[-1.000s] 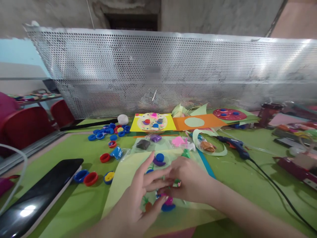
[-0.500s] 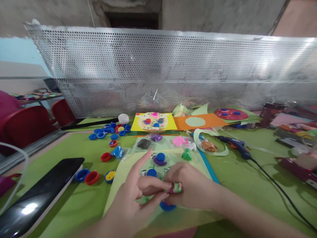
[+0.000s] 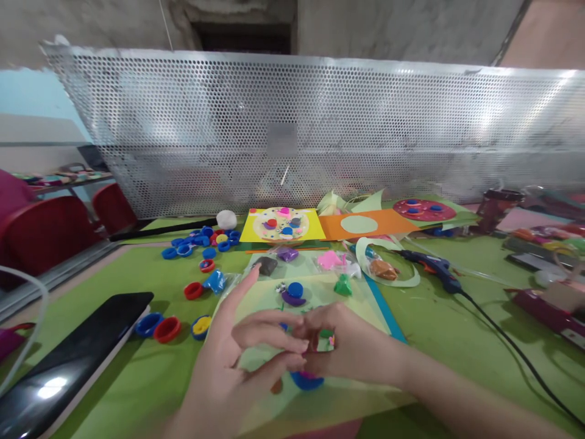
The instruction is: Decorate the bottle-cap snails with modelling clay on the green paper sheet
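My left hand (image 3: 235, 360) and my right hand (image 3: 351, 344) meet over a pale yellow sheet (image 3: 340, 405). Both have thumb and fingers pinched together, tips touching; whatever is between them is too small or hidden to make out. Just beyond the fingers, a purple clay piece (image 3: 293, 299) with a blue bottle cap (image 3: 295, 289) lies on the sheet. Close below the fingertips is a blue rounded piece (image 3: 307, 382) with some pink at its top. A small brown piece (image 3: 276, 386) shows beside my left thumb. My hands cover part of the sheet.
A black phone (image 3: 73, 353) and several bottle caps (image 3: 167, 330) lie to the left. Bagged clay (image 3: 287, 254) sits beyond the sheet. At right is a glue gun (image 3: 434, 268) with its cord. A perforated metal panel (image 3: 205, 140) stands behind.
My left hand has shifted a little left, and its fingertips have drawn closer to those of my right hand. The brown piece now shows below my left hand. The view has turned slightly.
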The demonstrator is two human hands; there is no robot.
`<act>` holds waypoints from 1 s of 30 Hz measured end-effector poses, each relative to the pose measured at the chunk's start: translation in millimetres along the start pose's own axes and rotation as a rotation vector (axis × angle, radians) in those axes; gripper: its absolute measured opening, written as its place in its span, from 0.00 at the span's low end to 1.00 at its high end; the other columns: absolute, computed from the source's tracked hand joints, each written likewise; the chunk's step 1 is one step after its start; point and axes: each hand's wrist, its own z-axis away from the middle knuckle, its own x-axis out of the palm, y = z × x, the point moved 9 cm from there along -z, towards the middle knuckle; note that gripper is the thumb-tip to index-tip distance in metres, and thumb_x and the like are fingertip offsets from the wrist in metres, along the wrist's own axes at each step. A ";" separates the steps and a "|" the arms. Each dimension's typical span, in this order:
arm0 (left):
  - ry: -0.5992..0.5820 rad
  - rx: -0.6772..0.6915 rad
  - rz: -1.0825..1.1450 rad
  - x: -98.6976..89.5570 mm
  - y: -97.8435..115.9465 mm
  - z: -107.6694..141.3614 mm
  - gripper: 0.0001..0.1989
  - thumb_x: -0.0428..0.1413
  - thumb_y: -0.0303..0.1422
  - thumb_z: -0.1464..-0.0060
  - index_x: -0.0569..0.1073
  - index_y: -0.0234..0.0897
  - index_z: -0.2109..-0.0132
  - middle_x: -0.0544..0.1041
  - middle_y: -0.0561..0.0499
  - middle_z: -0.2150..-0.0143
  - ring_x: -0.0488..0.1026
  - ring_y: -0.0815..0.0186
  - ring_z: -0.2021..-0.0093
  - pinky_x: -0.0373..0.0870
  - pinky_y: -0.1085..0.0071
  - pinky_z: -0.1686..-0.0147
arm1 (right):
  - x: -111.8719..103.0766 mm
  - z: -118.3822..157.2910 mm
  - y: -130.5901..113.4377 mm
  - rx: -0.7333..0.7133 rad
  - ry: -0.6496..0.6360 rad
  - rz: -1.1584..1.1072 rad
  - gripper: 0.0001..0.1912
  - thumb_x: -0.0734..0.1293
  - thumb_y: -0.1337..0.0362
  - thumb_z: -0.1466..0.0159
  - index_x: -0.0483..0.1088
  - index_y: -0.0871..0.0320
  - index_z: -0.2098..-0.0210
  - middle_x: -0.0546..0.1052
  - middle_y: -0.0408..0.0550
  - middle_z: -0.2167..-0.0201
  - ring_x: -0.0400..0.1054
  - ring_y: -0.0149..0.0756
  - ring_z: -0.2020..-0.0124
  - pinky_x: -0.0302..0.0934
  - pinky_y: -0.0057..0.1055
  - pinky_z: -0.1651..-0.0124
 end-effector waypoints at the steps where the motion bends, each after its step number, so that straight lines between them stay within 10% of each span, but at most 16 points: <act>1: 0.014 -0.012 -0.011 -2.3 -0.5 -1.7 0.48 0.63 0.37 0.56 0.42 0.42 0.35 0.79 0.56 0.75 0.75 0.55 0.57 0.72 0.61 0.55 | 0.0 -0.6 1.3 0.015 0.002 -0.031 0.06 0.68 0.64 0.46 0.75 0.60 0.70 0.74 0.42 0.77 0.61 0.25 0.77 0.56 0.21 0.74; 16: 0.031 -0.122 -0.078 -8.0 -3.1 -13.2 0.45 0.62 0.36 0.56 0.47 0.42 0.36 0.80 0.54 0.74 0.74 0.59 0.55 0.73 0.65 0.57 | 8.7 -3.7 13.4 0.108 -0.082 -0.570 0.13 0.72 0.59 0.49 0.71 0.63 0.72 0.74 0.43 0.77 0.67 0.24 0.76 0.62 0.23 0.70; 30: -0.066 -0.237 0.073 -1.8 -12.8 -10.7 0.45 0.57 0.39 0.48 0.37 0.39 0.34 0.81 0.50 0.67 0.74 0.59 0.55 0.74 0.66 0.60 | 4.3 -7.3 24.8 0.110 -0.025 -0.569 0.12 0.72 0.59 0.50 0.71 0.62 0.72 0.75 0.41 0.79 0.68 0.23 0.79 0.63 0.23 0.73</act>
